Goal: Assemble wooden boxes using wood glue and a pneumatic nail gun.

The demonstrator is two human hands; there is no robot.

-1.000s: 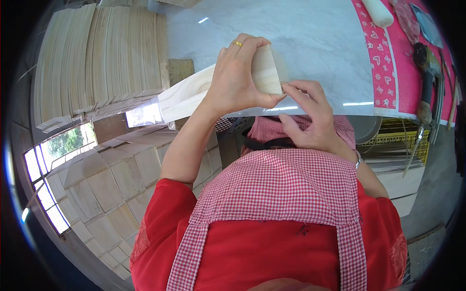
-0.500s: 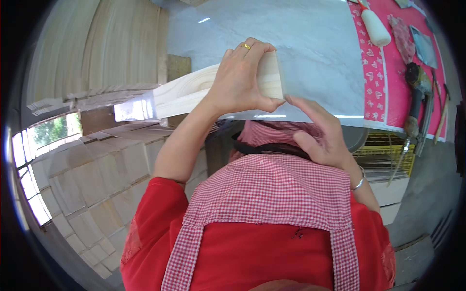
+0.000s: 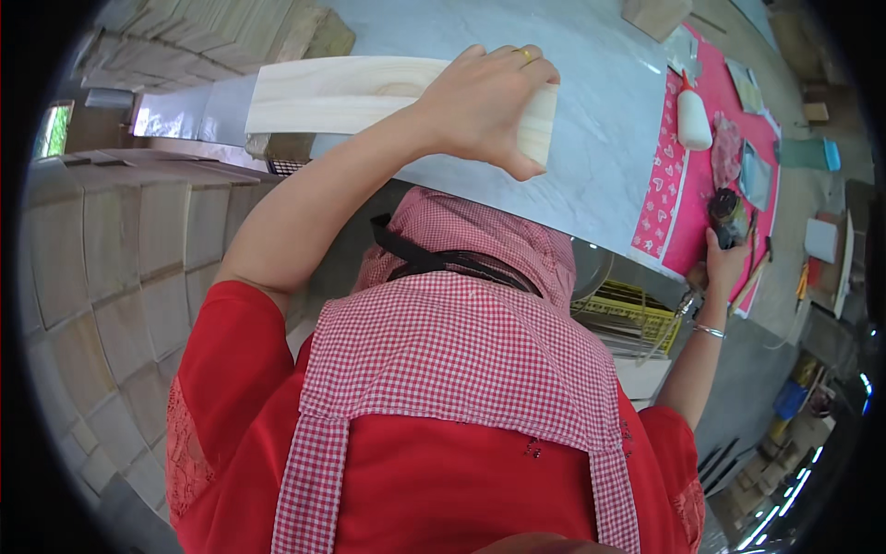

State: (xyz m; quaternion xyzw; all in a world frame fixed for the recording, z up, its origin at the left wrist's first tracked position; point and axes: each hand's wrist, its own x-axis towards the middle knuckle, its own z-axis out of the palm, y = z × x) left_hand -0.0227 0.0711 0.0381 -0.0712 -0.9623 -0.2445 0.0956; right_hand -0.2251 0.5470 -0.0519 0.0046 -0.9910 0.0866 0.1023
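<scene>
A pale wooden board (image 3: pixel 323 97) lies across the grey marbled tabletop (image 3: pixel 591 120), reaching toward the left. My left hand (image 3: pixel 487 103), with a gold ring, grips its right end, fingers over the far edge and thumb at the near edge. Out at the right, my right hand (image 3: pixel 724 263) is closed around the grip of an air tool (image 3: pixel 729 217) with a dark rounded head and a metal hose fitting. The tool rests at the near edge of a pink patterned cloth (image 3: pixel 657 203). My fingers partly hide its handle, and its exact kind is unclear.
A white glue bottle (image 3: pixel 694 120) with a red tip lies on the cloth, beside a crumpled plastic bag (image 3: pixel 726 148). Stacked boards (image 3: pixel 185 37) stand at the far left, more stacks (image 3: pixel 111 240) nearer. Under the table's right side is a yellow basket (image 3: pixel 637 309).
My right hand has left the board's end and reached right to grasp the air tool. My left hand still holds the board. The view has shifted rightward.
</scene>
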